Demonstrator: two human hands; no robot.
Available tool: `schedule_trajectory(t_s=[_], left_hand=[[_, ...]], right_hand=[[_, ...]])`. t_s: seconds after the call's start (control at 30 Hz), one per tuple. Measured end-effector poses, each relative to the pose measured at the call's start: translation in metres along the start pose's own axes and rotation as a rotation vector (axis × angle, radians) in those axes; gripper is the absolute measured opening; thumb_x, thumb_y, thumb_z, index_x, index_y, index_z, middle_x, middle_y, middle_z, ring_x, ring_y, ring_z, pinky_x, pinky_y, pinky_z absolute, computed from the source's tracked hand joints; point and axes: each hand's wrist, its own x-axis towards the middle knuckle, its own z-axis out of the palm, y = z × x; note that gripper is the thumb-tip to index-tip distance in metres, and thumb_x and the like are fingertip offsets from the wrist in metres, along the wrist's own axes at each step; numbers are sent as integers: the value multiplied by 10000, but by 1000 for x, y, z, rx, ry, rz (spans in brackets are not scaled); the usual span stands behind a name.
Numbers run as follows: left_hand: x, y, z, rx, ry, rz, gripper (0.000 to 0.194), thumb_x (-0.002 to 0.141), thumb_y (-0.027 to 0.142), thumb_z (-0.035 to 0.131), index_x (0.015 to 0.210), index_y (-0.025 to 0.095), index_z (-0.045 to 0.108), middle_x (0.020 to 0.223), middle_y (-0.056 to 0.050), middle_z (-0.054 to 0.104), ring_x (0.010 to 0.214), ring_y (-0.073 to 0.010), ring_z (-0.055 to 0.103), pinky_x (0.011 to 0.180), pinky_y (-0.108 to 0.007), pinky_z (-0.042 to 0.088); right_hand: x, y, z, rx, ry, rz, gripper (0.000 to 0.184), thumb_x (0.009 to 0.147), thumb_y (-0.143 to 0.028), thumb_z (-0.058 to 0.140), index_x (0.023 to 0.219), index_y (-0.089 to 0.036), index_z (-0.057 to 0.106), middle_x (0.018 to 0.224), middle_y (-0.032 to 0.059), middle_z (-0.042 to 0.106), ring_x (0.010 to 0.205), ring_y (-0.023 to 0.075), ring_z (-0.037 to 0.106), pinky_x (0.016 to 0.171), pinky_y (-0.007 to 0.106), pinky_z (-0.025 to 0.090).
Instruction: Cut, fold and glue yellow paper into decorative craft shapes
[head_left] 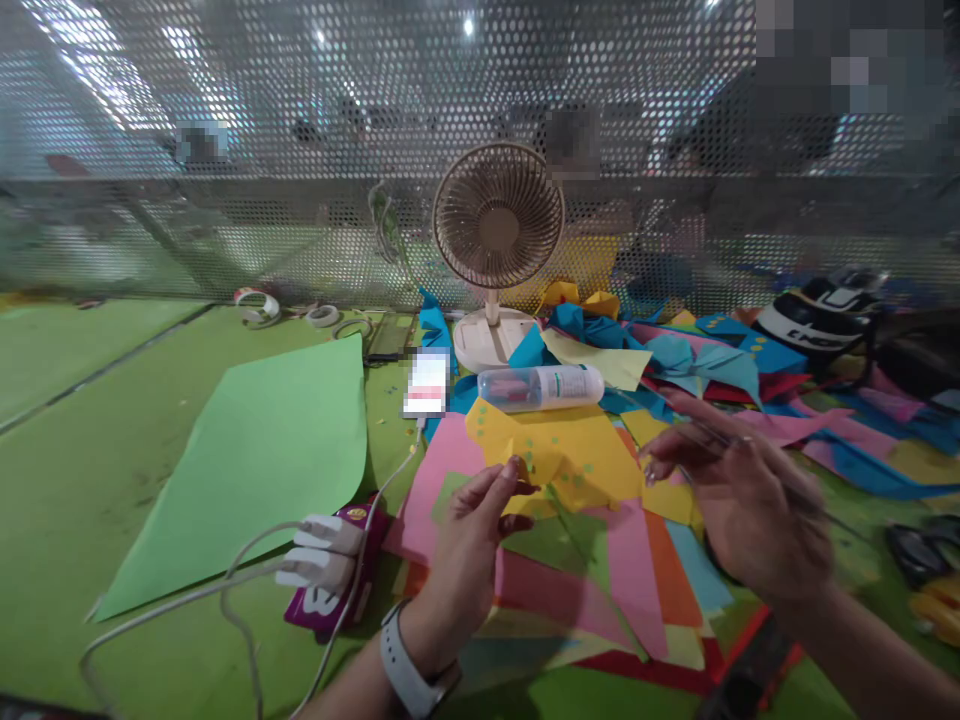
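Note:
My left hand (466, 540), wearing a watch with a light band (405, 655), pinches a small piece of yellow paper (516, 450) between thumb and fingertips. It is held over a yellow paper sheet (600, 450) with green dots. To the right, my right hand (757, 510) is raised and smeared by motion, its fingers curled around a thin pen-like tool (709, 432) whose exact kind I cannot make out. A thin green strip (600, 590) slants across the pile of coloured paper (637, 570) beneath both hands.
Behind the pile lies a clear-and-white bottle (540, 387), with a phone (426, 385) to its left and a desk fan (495, 235) behind. Left are a green sheet (255, 440) and white chargers (322, 555) with cables. Paper scraps (697, 365) and a black-and-white bag (817, 315) crowd the right.

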Motion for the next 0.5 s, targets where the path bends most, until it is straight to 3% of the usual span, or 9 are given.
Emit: schedule_trajectory(t_s=[0.13,0.27,0.37,0.5], left_hand=[[1,1,0,-1,-7,12,195,692,356,724,791,188,721,861,-45,623,838,-178,601,545,-199,467],[0,0,1,-1,-25,0,190,696,356,722,771,181,720,833,-45,641,847,-185,614,549,-203,488],[0,-2,1,-15,-23,-14,188,703,349,720,774,175,716,821,-44,650,830,-185,632,536,-203,501],[0,-3,2,-52,-22,-36,191,712,346,716,789,172,706,844,-43,662,826,-191,648,538,-211,515]], right_hand=[[-8,-4,3,96,-142,58,274,804,-298,644,1077,-310,653,843,44,726,624,203,683,516,307,560],[-13,0,15,1,-209,-1,166,780,-279,669,939,-288,718,882,45,728,730,209,692,584,292,582],[-14,8,23,95,-142,119,134,787,-266,667,907,-285,721,791,18,737,700,185,698,621,277,593],[-12,19,29,287,-62,331,254,751,-260,709,1004,-266,684,845,28,741,719,190,706,621,274,598]])
